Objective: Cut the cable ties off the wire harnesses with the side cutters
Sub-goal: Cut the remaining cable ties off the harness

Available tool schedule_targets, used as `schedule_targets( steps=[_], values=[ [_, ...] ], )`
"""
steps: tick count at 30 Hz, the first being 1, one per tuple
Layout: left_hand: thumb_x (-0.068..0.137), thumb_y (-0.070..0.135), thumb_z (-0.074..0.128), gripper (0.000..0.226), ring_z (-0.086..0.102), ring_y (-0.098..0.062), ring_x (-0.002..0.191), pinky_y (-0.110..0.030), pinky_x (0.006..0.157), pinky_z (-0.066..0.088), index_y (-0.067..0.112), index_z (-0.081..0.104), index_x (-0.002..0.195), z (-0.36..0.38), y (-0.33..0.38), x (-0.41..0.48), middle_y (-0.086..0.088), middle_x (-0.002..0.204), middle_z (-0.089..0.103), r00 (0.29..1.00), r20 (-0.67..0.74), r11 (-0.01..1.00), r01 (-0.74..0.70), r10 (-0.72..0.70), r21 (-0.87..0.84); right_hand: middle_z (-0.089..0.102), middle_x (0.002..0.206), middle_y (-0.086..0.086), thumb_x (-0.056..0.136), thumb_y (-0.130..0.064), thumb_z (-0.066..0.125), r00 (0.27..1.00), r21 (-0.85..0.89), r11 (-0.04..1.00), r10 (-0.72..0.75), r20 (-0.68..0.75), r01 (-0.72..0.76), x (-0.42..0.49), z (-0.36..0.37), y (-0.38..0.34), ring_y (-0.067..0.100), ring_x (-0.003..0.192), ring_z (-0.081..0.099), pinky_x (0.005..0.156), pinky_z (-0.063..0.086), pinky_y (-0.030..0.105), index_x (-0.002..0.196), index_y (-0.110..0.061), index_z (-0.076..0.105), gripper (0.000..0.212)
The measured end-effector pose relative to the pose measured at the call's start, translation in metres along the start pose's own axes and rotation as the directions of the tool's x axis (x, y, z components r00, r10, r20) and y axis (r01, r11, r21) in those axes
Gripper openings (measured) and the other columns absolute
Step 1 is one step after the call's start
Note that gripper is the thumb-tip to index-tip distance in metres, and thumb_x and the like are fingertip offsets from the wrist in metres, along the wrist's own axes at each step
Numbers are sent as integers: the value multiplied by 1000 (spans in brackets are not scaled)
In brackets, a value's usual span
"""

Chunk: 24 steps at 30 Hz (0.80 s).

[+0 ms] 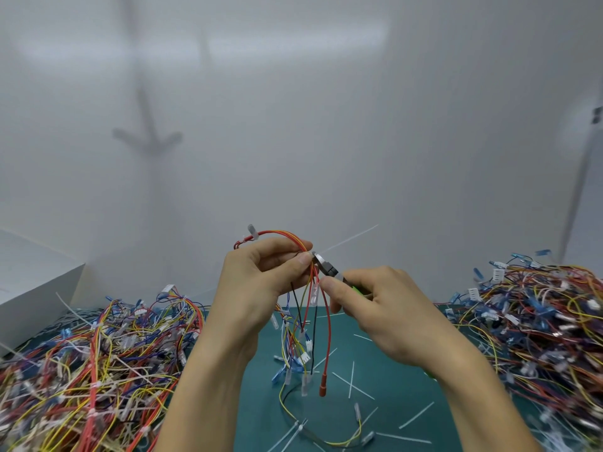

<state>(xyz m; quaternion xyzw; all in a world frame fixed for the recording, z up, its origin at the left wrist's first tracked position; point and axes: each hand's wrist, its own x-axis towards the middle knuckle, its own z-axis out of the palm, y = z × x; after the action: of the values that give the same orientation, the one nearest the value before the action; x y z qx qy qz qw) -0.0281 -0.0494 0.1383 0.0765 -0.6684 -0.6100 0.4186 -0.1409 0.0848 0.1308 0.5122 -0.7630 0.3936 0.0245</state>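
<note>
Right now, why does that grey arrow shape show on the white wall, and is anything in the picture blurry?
Head view: the arrow looks like a soft shadow on the wall, under even light; left hand, right hand and side cutters are sharp in the centre; the right wire pile smears toward the edge, where the wide lens stretches things.

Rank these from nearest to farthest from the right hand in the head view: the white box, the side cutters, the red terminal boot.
1. Side cutters: gripped in the right hand itself, at its upper left.
2. Red terminal boot: hangs lower, to the hand's left.
3. White box: far off at the left edge of the view.
</note>
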Motion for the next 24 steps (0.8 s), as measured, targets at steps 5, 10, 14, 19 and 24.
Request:
schedule_targets(
  steps=[5, 10, 14, 19, 24],
  values=[
    [85, 0, 69, 11, 72, -12, 74, -21, 69, 58, 8, 75, 90, -1, 0, 1, -7, 82, 77, 1000, -9, 1000, 3, -3, 9, 49, 48, -12, 89, -64, 45, 1000, -22, 1000, -9, -10, 8, -1, 0, -1, 9, 48, 42, 49, 26, 23, 68, -22, 66, 52],
    [84, 1, 70, 10, 71, -13, 73, -21, 68, 57, 8, 76, 88, -2, 1, 0, -8, 82, 76, 1000, -7, 1000, 9, -9, 12, 49, 48, -13, 89, -64, 45, 1000, -29, 999, -21, -16, 21, 0, 0, -2, 9, 49, 42, 50, 30, 22, 67, -21, 65, 53],
    [84, 1, 70, 9, 71, -15, 73, -21, 69, 57, 7, 76, 89, -2, 2, 0, -9, 82, 76, 1000, -10, 1000, 15, -14, 11, 49, 47, -16, 91, -62, 47, 999, -24, 999, -33, -14, 33, 0, 0, -1, 8, 49, 42, 50, 31, 22, 66, -21, 64, 51],
    [84, 1, 70, 8, 71, -13, 73, -22, 70, 58, 7, 75, 87, -2, 4, -1, -9, 87, 77, 1000, -10, 1000, 24, -24, 3, 48, 49, -10, 88, -67, 44, 998, -24, 998, -55, -33, 55, 0, 1, 2, 10, 48, 40, 51, 31, 24, 66, -22, 64, 53],
    [84, 2, 71, 8, 72, -17, 79, -27, 74, 61, 8, 75, 88, -1, 6, -2, -10, 89, 77, 999, 6, 998, 44, -44, 53, 54, 58, 8, 90, -64, 46, 999, 83, 996, -26, -29, 28, 2, 6, -2, 18, 49, 50, 55, 48, 36, 65, -21, 65, 53]
  ],
)
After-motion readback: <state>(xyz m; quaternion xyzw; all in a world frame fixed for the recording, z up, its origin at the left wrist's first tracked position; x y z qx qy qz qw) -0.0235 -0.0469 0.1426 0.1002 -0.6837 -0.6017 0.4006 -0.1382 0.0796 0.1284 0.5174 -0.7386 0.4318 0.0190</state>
